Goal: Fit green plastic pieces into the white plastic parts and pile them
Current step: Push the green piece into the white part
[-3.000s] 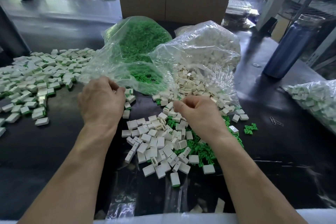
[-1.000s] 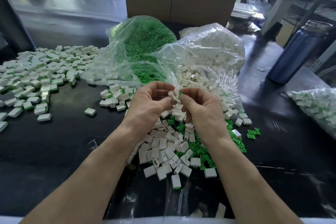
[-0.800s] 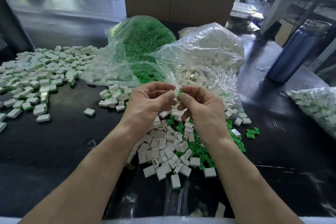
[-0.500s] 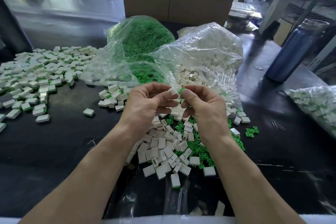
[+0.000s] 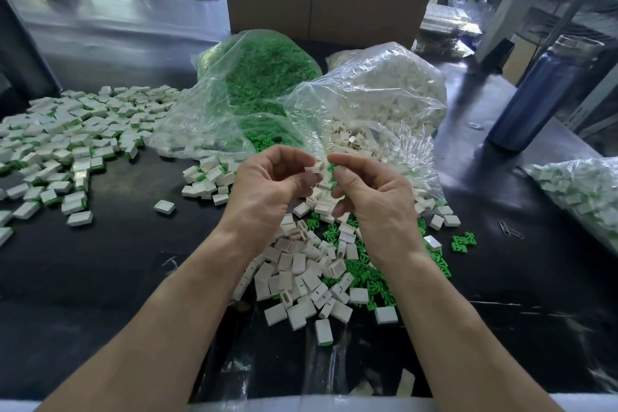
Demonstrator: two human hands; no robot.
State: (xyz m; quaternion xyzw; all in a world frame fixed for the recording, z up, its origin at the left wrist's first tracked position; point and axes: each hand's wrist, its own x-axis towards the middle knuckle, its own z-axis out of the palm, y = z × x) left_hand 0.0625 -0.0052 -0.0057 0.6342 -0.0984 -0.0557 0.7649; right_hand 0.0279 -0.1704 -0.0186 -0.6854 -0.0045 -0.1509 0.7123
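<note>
white part (image 5: 315, 169) pinched in left hand (image 5: 267, 184) | green piece (image 5: 331, 167) pinched in right hand (image 5: 369, 189) | both raised above loose pile (image 5: 311, 274) | bags (image 5: 368, 100) behind

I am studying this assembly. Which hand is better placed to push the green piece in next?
Likely the right hand: it pinches the green piece beside the white part held in the left hand.
</note>
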